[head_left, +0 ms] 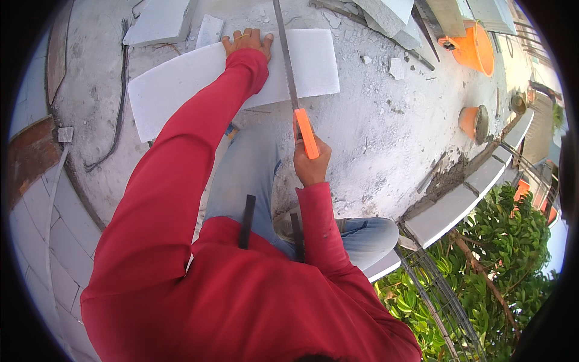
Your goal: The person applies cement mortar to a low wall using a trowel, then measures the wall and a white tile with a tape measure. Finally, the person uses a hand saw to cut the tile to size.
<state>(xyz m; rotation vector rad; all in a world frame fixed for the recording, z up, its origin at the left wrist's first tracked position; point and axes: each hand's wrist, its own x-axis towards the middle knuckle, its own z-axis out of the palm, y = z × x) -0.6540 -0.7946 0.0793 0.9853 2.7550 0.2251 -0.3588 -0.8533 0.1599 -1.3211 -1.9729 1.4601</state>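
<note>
A long white lightweight block [310, 63] lies on the dusty concrete in front of my knees. Pressed flat on its far edge, with fingers spread, is my left hand [248, 43]. My right hand [312, 164] is wrapped round the orange handle of a handsaw [306, 134]. The saw's narrow blade runs away from me across the block, to the right of my left hand. Seen edge-on, the blade lies over the block's top; how deep it sits in the block I cannot tell.
More white blocks [161, 23] lie at the far left and far right. Orange buckets [474, 49] stand on the right, near rubble chips. A bundle of thin wires [120, 114] lies on the left. A low block wall [446, 211] edges the floor, with green shrubs [482, 265] beyond.
</note>
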